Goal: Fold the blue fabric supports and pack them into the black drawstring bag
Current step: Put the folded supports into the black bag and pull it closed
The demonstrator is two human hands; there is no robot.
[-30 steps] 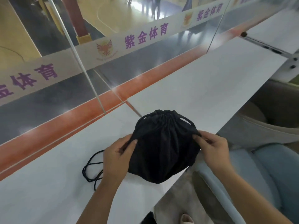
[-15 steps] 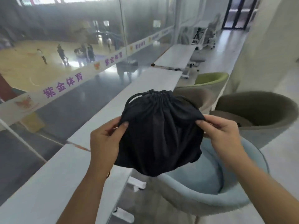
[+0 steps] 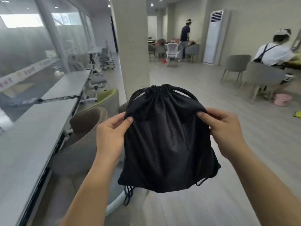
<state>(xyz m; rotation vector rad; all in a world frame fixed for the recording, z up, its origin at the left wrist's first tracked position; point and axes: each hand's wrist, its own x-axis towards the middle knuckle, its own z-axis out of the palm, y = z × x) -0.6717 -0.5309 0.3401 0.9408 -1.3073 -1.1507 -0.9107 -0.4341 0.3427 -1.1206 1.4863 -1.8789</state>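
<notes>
Fingers (image 3: 128, 119) of the left hand (image 3: 112, 136) and right hand (image 3: 226, 132) pinched the black drawstring bag (image 3: 166, 141) by its shoulders, holding it aloft with its neck cinched. No blue supports showed; packing looked done, with only setting it down remaining. The tabletop (image 3: 24, 144) edge lay left beyond a chair (image 3: 84, 144); open floor (image 3: 244, 168) stretched right and ahead.

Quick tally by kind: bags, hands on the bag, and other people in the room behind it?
Bags: 1, the black drawstring bag, mouth cinched shut
Hands pinching its upper corners: 2, left hand and right hand
Other people: 2, standing person and seated person
Total: 5
</notes>
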